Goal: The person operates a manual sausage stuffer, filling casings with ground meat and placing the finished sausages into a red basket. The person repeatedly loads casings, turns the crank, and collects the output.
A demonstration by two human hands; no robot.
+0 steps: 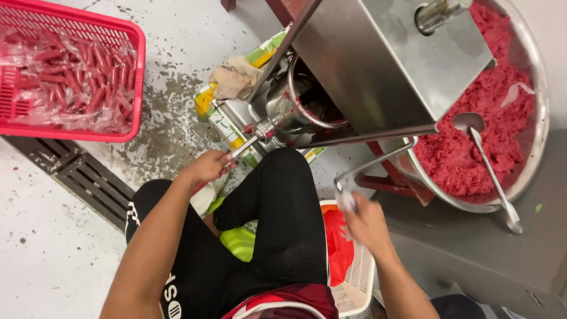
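Sitting astride the work, I have my left hand pinched narrow around the thin steel nozzle at the front of the boxy stainless-steel sausage stuffer; whether any casing sits on the nozzle I cannot tell. My right hand is wrapped around the grip of the bent steel crank handle on the machine's side. By my judgement the work is about midway: the red plastic crate at the far left already holds a heap of red sausages in clear film, while the wide round steel basin on the right remains well filled with pink minced meat, a long steel ladle lying in it.
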